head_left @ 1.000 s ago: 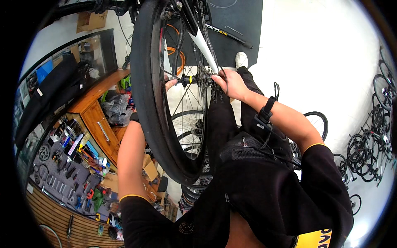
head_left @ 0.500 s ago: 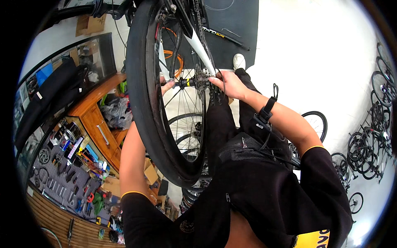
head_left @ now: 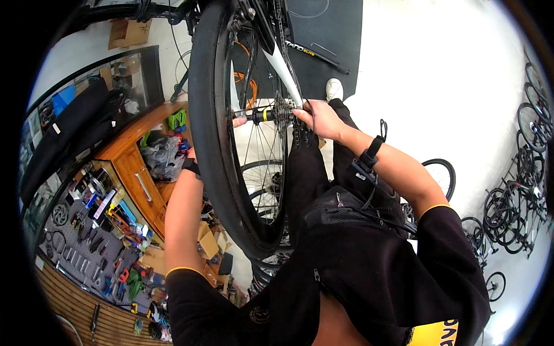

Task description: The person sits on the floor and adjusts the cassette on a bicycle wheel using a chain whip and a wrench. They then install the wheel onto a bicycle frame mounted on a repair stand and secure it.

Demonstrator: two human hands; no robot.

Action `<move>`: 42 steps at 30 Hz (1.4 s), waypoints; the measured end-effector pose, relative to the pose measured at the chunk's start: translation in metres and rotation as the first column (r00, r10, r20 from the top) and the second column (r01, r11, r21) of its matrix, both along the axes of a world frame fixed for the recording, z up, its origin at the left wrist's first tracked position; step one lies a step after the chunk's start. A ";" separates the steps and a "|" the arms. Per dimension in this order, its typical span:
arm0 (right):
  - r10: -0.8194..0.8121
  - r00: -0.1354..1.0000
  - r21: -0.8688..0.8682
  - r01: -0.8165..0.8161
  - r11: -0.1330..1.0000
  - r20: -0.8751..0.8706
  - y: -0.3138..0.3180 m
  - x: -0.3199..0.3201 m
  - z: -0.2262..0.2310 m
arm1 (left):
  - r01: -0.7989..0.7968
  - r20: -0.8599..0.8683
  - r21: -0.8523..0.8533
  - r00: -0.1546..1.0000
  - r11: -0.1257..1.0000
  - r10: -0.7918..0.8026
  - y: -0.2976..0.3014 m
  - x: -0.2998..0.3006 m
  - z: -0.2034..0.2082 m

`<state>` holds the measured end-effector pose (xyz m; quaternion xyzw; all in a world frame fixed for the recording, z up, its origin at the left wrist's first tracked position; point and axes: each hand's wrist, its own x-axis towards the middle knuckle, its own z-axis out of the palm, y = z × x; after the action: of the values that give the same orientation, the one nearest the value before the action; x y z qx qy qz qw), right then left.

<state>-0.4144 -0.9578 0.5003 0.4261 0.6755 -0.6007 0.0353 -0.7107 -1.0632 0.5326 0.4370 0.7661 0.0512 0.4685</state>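
Note:
A bicycle's rear wheel with a black tyre stands in front of me, set in a black-and-white frame. Its hub is black with a yellow band, and the cassette sits at its right end. My right hand is closed at the axle end beside the cassette, thumb and fingers by the dropout. On the other side, my left hand shows only a fingertip at the hub's left axle end; the tyre hides the rest. The chain runs down toward the cassette.
To the left are a wooden cabinet with plastic bags and a grey tool mat holding several tools. A black mat with a boxy black tube lies ahead. Several bicycles stand at the far right.
The wheel has shifted slightly right in view. My left hand has drawn further behind the tyre, and its dark wristband now shows. The right hand has stayed at the axle end.

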 end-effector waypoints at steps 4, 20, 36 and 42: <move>0.004 1.000 0.004 -0.004 1.000 -0.012 -0.002 -0.004 0.004 | -0.112 0.095 -0.056 0.989 0.992 0.117 -0.004 0.003 0.006; -0.028 0.999 -0.012 0.028 1.000 -0.017 -0.004 0.008 -0.012 | -0.535 0.609 -0.012 0.666 0.845 0.430 0.004 -0.031 -0.058; -0.109 0.987 0.024 0.112 0.993 -0.119 -0.010 -0.002 0.014 | -0.493 0.967 -0.167 0.087 0.854 0.239 0.008 -0.011 -0.057; -0.179 0.956 0.063 0.199 0.978 -0.234 -0.018 -0.002 0.007 | -0.530 0.964 -0.210 0.029 0.821 0.265 0.006 -0.006 -0.054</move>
<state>-0.4159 -0.9759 0.5069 0.4186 0.6563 -0.6166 -0.1179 -0.7172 -1.0569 0.4789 0.1114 0.3619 0.5260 0.7616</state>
